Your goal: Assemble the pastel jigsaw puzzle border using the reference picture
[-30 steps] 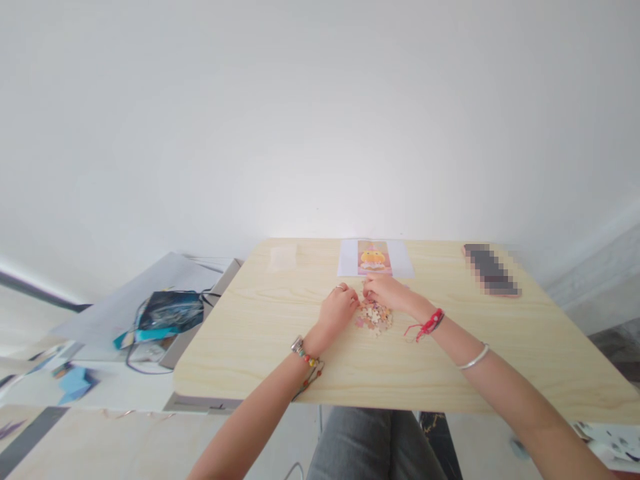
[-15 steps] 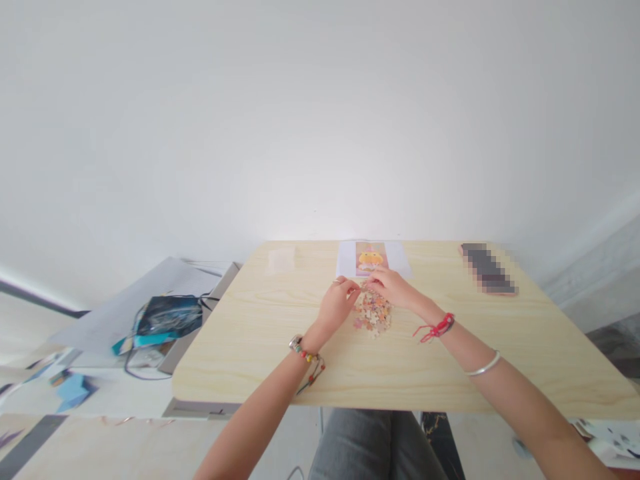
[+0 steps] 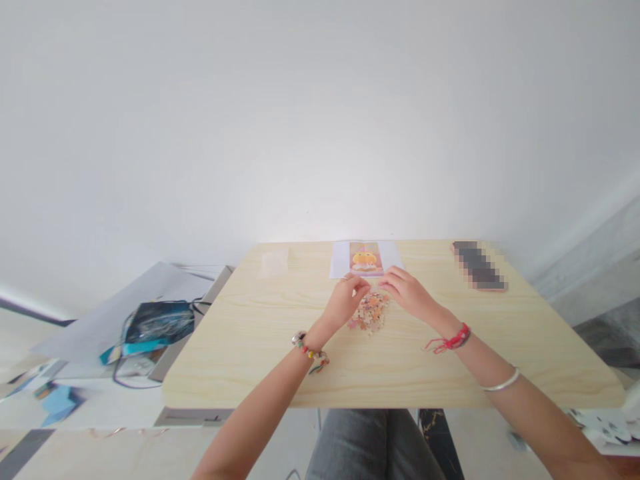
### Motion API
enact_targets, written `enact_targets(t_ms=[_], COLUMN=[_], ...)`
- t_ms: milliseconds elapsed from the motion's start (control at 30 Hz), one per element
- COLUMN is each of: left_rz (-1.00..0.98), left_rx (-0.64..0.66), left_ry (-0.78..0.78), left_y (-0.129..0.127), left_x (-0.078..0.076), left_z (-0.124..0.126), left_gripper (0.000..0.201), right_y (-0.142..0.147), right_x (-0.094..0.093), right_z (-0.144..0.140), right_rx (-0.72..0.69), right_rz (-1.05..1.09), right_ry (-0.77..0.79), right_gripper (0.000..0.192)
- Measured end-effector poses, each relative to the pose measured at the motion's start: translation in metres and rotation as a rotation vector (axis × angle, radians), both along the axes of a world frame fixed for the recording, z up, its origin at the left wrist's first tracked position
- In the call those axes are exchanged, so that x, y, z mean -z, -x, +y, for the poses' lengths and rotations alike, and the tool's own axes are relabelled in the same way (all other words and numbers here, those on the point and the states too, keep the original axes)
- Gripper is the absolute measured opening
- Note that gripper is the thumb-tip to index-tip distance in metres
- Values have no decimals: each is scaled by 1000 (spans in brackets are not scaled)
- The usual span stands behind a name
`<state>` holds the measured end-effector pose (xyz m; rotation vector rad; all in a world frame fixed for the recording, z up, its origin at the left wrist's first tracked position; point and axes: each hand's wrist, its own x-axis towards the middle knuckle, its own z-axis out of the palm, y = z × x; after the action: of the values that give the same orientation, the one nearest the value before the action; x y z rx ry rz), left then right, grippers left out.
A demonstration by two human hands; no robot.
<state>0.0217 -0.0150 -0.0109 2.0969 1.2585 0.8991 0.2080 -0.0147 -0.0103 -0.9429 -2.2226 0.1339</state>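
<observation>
1. The left hand (image 3: 347, 301) and right hand (image 3: 407, 291) are flanking a heap of puzzle pieces (image 3: 371, 312) at the table's (image 3: 260, 347) middle, keeping it within reach.
2. The left fingers are curling as if pinching a piece; whether they are holding one cannot be told. The right hand is lying loosely open, grasping nothing.
3. A picture sheet (image 3: 365, 259) is lying just beyond the heap, a phone (image 3: 477, 265) far right, a clear bag (image 3: 273, 263) far left. Nothing is blocking the hands.

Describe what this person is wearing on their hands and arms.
Both forearms are bare, with no sleeves. The left hand has a ring, and its wrist a multicoloured beaded bracelet. The right hand has a red string bracelet at the wrist and a thin silver bangle further up.
</observation>
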Motion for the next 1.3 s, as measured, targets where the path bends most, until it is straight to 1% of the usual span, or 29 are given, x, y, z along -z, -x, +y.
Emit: enact_targets(t_ms=[67,133,233,300,433,500,567,633,700,800,867,933,1033,1167,1300], left_rz=[110,292,545,595,622,622,613,602,591,494,462,451,464,498,488], left_rx=[-5,12,57,85,120,116,98,81,67,53,49,50,52,63,47], left_ry=[-100,-178,-215,-213,-199,-192,-190,-184,-163,-113,-94,-76,-57,-28,-5], left_y=[-7,-15,-31,-43,-60,-57,-47,-29,-9,17,25,27,19,7,3], left_x=[0,-1,-1,1,5,3,-2,-7,-9,-3,5,13,19,20,20], left_z=[-1,0,8,17,33,34,29,18,2,-26,-41,-52,-58,-56,-55], left_gripper=[13,17,24,26,18,17,19,19,19,17,17,17,16,16,18], right_y=[-7,-15,-30,-40,-50,-51,-50,-49,-48,-41,-31,-18,1,13,13], right_x=[2,4,9,15,31,37,39,37,33,27,25,26,29,33,34], right_z=[-2,-1,3,7,19,23,25,24,18,-1,-17,-33,-47,-50,-50], right_rx=[27,62,110,139,191,211,223,226,219,157,79,14,9,56,41], right_rz=[31,35,2,-24,-65,-80,-94,-109,-109,-88,-97,-141,-222,-281,-234], right_ry=[10,33,84,118,167,192,213,230,229,211,230,253,240,190,250], right_gripper=[16,16,17,17,17,17,17,18,19,18,16,13,11,10,9])
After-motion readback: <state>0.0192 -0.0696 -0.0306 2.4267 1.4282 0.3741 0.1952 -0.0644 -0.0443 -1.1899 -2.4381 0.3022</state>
